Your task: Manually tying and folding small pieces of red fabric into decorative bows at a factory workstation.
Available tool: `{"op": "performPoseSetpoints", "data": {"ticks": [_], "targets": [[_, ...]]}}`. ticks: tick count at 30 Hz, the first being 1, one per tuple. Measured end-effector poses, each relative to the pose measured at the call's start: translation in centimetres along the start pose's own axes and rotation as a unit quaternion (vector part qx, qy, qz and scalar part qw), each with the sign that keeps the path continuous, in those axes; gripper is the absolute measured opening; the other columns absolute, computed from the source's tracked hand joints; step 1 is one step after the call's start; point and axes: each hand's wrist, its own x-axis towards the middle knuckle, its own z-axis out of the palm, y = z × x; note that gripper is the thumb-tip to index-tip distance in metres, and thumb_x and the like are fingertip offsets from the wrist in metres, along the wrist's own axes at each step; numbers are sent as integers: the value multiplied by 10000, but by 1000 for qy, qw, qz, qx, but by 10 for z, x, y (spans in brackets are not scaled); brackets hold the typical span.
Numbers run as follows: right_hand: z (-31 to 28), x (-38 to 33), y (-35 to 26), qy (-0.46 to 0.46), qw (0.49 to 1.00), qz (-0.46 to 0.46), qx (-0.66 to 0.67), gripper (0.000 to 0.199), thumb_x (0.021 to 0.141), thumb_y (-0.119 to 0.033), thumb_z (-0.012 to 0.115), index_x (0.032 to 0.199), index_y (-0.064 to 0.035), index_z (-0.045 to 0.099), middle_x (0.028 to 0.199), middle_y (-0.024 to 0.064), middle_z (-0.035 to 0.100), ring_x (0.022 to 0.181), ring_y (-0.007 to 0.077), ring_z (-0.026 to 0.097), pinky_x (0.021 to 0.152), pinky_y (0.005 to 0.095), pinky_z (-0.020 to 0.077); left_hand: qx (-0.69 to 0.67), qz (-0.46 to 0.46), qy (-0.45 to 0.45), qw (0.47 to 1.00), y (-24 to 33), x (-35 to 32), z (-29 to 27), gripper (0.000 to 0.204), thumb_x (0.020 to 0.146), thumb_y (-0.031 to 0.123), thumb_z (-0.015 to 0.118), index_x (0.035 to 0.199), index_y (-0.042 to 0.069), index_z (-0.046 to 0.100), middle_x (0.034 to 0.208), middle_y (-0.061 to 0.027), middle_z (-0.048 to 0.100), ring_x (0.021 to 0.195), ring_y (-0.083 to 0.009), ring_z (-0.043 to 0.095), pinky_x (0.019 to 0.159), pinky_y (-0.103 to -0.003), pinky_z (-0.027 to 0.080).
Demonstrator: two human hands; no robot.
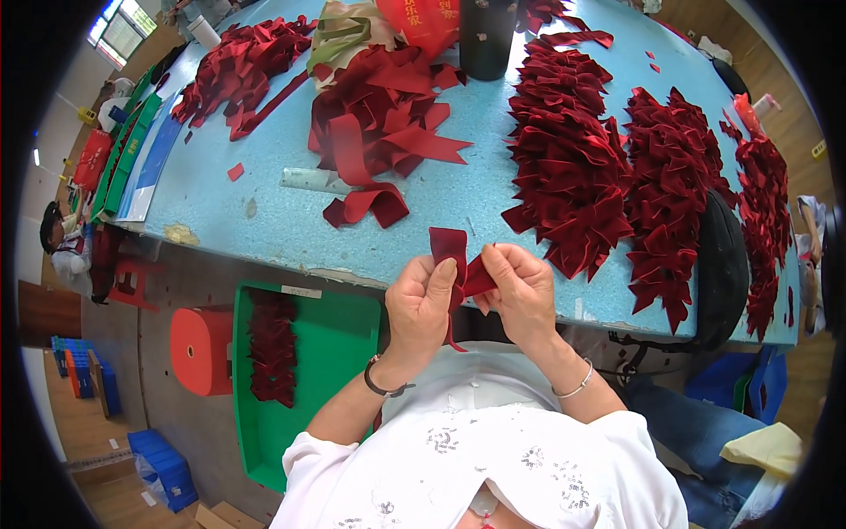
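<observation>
A dark red ribbon is held between my two hands just over the table's near edge. My left hand pinches it with the thumb across the front, one end standing up and another hanging below. With thumb and forefinger, my right hand grips a folded part of the same ribbon, to the right of the left hand. Beyond them lies a loose heap of cut red ribbon strips, beside a clear ruler. Long stacks of red ribbon bows stretch away on the right.
The blue table curves around me. A dark tumbler and a red bag stand at the back. A black bag sits by the right edge. Low on the left are a green tray holding bows and a red stool.
</observation>
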Motion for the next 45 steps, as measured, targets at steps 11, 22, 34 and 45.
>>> {"op": "performPoseSetpoints", "data": {"ticks": [11,22,34,45], "targets": [[8,-15,-2,14,990,-91,-106,132,920,-105,554,956,18,586,656,-4,550,485,45,463,414,192,387,-57,-15,20,998,-1,-3,4,270,936,245,564,820,1,561,668,37,526,593,-28,415,518,-200,374],[6,-3,17,64,974,-137,-172,103,900,-88,591,890,-6,651,617,-30,530,478,18,401,389,195,301,-13,21,48,999,-10,-7,3,238,912,220,606,816,5,571,669,33,533,604,-32,421,513,-201,369],[-23,3,-26,79,981,-167,-57,128,896,-90,580,953,25,580,614,-20,496,513,48,473,465,204,399,-55,5,90,994,2,-9,-8,267,929,226,576,799,4,506,699,23,530,622,-29,429,540,-181,364],[4,-17,-8,-39,995,-79,-54,163,869,-78,628,993,23,594,766,34,625,665,72,583,605,211,501,-70,44,35,996,11,-18,7,224,922,191,581,942,-29,547,853,-38,626,729,-63,556,653,-196,456]]}}
